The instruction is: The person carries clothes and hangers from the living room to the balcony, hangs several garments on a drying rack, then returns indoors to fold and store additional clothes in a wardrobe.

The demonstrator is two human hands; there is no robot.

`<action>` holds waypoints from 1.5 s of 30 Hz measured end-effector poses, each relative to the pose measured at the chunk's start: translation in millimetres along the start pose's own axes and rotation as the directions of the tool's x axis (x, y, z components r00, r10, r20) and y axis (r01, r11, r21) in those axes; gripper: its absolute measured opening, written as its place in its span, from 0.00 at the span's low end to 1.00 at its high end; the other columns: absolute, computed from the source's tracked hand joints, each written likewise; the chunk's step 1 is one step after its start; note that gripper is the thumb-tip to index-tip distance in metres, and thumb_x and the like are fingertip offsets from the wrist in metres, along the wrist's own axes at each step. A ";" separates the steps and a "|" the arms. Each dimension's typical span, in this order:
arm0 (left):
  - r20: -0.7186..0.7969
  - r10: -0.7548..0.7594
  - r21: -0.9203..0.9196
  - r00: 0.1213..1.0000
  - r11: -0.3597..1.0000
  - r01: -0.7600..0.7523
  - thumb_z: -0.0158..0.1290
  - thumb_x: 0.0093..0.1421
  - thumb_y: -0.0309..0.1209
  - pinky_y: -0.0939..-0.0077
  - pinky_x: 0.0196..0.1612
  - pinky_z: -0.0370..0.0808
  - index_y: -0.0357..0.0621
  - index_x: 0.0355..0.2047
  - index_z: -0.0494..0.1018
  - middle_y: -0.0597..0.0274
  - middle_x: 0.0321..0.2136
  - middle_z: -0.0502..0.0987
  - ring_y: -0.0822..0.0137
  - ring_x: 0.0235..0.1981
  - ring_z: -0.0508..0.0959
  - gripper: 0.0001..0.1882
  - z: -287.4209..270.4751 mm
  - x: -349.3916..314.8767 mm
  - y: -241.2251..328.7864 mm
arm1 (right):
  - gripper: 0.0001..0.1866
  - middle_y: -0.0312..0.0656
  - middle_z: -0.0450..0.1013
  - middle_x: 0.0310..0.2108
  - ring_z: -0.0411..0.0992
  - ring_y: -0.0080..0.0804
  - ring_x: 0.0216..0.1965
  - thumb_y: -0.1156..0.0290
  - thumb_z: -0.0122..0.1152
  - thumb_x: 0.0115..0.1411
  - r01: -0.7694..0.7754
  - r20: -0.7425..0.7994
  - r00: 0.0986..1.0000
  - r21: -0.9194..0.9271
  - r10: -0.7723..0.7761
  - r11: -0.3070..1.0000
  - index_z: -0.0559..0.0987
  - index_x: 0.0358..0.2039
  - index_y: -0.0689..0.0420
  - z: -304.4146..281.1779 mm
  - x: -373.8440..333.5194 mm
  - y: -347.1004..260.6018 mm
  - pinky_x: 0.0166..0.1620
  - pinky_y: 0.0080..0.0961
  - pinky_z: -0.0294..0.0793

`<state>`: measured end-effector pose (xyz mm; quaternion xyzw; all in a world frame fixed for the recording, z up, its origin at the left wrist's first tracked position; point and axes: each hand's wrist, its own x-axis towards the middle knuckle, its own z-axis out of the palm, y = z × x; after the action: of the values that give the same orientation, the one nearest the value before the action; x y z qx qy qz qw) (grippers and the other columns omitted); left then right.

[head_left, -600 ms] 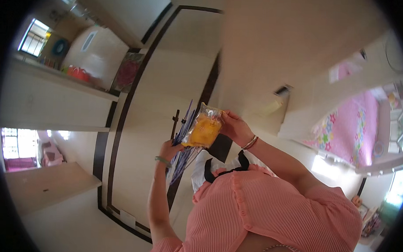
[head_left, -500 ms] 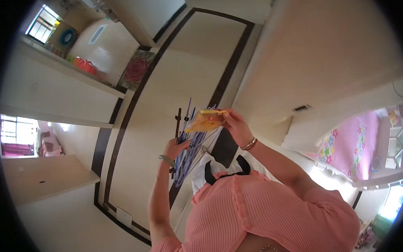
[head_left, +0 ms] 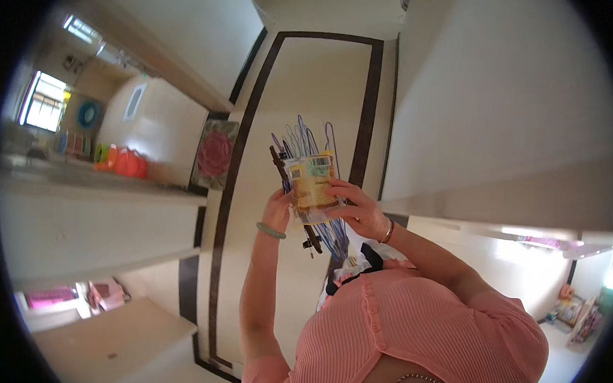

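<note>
A yellow plastic packet (head_left: 313,188) with a clear lower edge lies in front of a bundle of blue and purple wire hangers (head_left: 302,134). My right hand (head_left: 363,210) grips the packet by its right side, fingers over its face. Closed at the left edge of the bundle, my left hand (head_left: 277,211) holds the hangers. Its fingertips are partly hidden behind the packet. A dark brown clip hanger (head_left: 313,239) runs along the bundle's left side. Below the hangers, a white cloth item with black straps (head_left: 351,267) is partly seen against my body.
I stand in a hallway with pale floor tiles (head_left: 310,77) and dark border strips. To the right is a large pale wall (head_left: 498,117). At left, a rose-patterned mat (head_left: 216,154) lies at a doorway, with an orange-red object (head_left: 130,164) beyond it.
The packet has turned from tilted, nearly edge-on, to face me and now covers the hangers' middle. The hangers fan upward. My view has swung, and the pink bed has mostly left sight.
</note>
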<state>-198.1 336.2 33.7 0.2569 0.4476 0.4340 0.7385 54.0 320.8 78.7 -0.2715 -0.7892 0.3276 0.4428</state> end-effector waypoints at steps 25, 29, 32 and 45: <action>0.073 -0.121 0.591 0.990 0.805 0.055 0.59 0.57 0.34 0.76 0.37 0.73 0.41 0.35 0.79 0.64 0.33 0.80 0.71 0.32 0.78 0.11 5.9 598.1 398.5 | 0.21 0.40 0.68 0.52 0.67 0.43 0.53 0.78 0.66 0.48 -0.226 -0.201 0.969 -0.478 0.145 0.849 0.69 0.43 0.55 -112.4 492.3 396.9 0.50 0.35 0.72; 0.165 -0.143 0.684 0.976 0.729 -0.008 0.59 0.56 0.51 0.71 0.35 0.70 0.42 0.37 0.80 0.66 0.29 0.78 0.71 0.28 0.74 0.23 25.7 723.0 437.0 | 0.14 0.41 0.72 0.45 0.71 0.40 0.45 0.76 0.64 0.53 -0.345 -0.384 0.907 -0.441 0.173 0.828 0.72 0.39 0.57 -160.7 559.7 475.4 0.43 0.32 0.75; 0.263 -0.114 0.832 0.958 0.530 -0.166 0.56 0.57 0.56 0.70 0.26 0.66 0.42 0.27 0.80 0.68 0.18 0.73 0.73 0.19 0.67 0.26 22.2 814.9 465.9 | 0.08 0.42 0.75 0.33 0.75 0.36 0.34 0.71 0.62 0.57 -0.513 -0.581 0.761 -0.269 0.288 0.815 0.74 0.34 0.60 -207.6 585.4 537.0 0.37 0.30 0.77; -0.002 -0.116 0.959 0.993 0.281 0.035 0.62 0.52 0.52 0.71 0.32 0.74 0.37 0.25 0.79 0.58 0.20 0.80 0.69 0.26 0.79 0.25 48.6 1081.7 563.8 | 0.13 0.40 0.76 0.26 0.76 0.23 0.25 0.64 0.57 0.63 -0.703 -0.340 0.447 0.438 0.827 0.560 0.77 0.31 0.63 -423.4 751.2 796.6 0.27 0.23 0.80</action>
<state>-146.1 1555.7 15.5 0.6403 0.6044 0.0358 0.4728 189.8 1486.0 33.1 -0.6221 -0.3857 0.4976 0.4654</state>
